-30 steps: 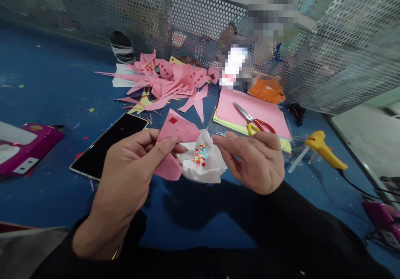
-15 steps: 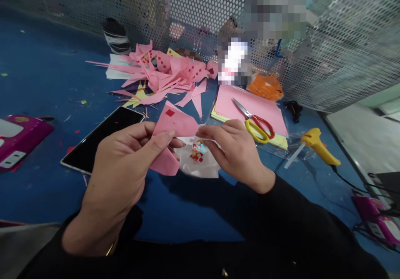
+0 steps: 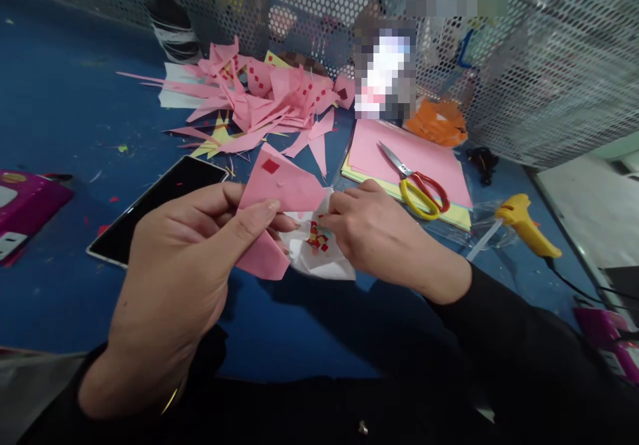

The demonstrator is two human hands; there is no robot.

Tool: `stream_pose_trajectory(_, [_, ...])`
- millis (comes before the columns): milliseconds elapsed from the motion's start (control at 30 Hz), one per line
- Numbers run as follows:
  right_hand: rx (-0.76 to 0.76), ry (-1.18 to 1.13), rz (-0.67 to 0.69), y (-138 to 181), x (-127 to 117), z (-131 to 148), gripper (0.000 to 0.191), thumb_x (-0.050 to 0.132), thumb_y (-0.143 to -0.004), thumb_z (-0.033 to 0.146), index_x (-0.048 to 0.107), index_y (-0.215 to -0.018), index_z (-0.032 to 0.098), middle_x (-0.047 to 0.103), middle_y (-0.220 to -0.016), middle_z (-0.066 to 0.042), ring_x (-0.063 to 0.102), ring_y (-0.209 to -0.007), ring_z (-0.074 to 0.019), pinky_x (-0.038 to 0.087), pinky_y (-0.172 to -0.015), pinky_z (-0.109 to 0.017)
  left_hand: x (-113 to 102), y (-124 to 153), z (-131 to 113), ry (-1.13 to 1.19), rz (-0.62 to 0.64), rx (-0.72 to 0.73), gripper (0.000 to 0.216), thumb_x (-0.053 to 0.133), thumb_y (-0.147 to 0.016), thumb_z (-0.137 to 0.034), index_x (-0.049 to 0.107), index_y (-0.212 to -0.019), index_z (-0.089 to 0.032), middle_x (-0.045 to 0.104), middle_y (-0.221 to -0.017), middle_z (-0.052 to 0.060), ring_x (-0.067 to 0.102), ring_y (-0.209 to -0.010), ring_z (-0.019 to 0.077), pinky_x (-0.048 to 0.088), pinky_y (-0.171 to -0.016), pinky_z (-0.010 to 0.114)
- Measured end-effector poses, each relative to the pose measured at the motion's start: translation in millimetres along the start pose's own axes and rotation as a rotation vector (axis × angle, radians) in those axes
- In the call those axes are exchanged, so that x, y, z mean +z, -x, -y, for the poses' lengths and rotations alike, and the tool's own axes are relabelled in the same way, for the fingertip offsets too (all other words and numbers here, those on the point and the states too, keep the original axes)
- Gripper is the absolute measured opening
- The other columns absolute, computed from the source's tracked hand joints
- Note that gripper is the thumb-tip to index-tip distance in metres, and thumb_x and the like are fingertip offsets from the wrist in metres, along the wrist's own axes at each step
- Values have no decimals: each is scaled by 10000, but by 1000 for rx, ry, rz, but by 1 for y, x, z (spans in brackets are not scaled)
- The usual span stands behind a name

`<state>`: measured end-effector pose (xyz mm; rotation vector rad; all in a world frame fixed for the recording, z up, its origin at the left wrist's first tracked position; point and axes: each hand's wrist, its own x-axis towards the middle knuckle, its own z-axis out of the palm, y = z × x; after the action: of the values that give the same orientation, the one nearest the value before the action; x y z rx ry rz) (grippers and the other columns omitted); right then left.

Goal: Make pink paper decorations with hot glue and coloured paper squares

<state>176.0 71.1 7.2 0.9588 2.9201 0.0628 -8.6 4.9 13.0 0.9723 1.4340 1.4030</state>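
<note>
Between the thumb and fingers of my left hand [image 3: 184, 265] is a folded piece of pink paper [image 3: 284, 185]. A single red diamond [image 3: 270, 166] shows near its upper left corner. My right hand [image 3: 382, 239] is beside the paper's right end, its fingers curled together over a crumpled white sheet [image 3: 337, 269]. On that sheet lie small red and gold squares [image 3: 317, 237]. The fingertips are at the squares; whether they pinch one is hidden.
Behind are a heap of pink paper cut-outs [image 3: 264, 109], scissors [image 3: 417, 185] on stacked coloured paper [image 3: 364, 146], and an orange crumpled bundle [image 3: 436, 122]. A yellow glue gun [image 3: 532, 225] lies right. A dark tablet-like slab [image 3: 160, 209] and a purple power strip [image 3: 32, 209] are left.
My right hand has moved from the pink paper's edge down to the small squares, its fingers curling in. My left hand still holds the paper. The whole view has shifted slightly.
</note>
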Motion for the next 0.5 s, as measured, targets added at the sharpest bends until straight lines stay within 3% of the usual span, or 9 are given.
stream_pose_trajectory(167, [-25, -210, -8, 6, -6, -6, 278, 519, -809, 46, 745, -823, 207, 670, -892, -35, 548, -773, -178, 255, -733, -366, -1, 0, 1, -6, 14, 6, 129, 732, -810, -229, 780, -691, -237, 749, -625, -29, 668, -516, 75, 532, -543, 120])
stream_pose_trajectory(300, [33, -206, -104, 13, -8, -13, 316, 482, -853, 54, 758, -887, 203, 682, -924, -44, 584, -831, -192, 275, -770, -362, -2, 0, 2, -13, 16, 7, 137, 740, -820, -226, 777, -690, -253, 755, -638, -42, 682, -536, 77, 546, -561, 120])
stream_pose_trajectory(500, [32, -174, -61, 9, -4, -11, 245, 538, -886, 104, 762, -861, 200, 672, -857, -39, 573, -781, -180, 277, -764, -357, -3, 2, 2, -34, -5, 17, 164, 744, -821, -240, 762, -659, -256, 760, -646, -40, 670, -504, 85, 546, -534, 146])
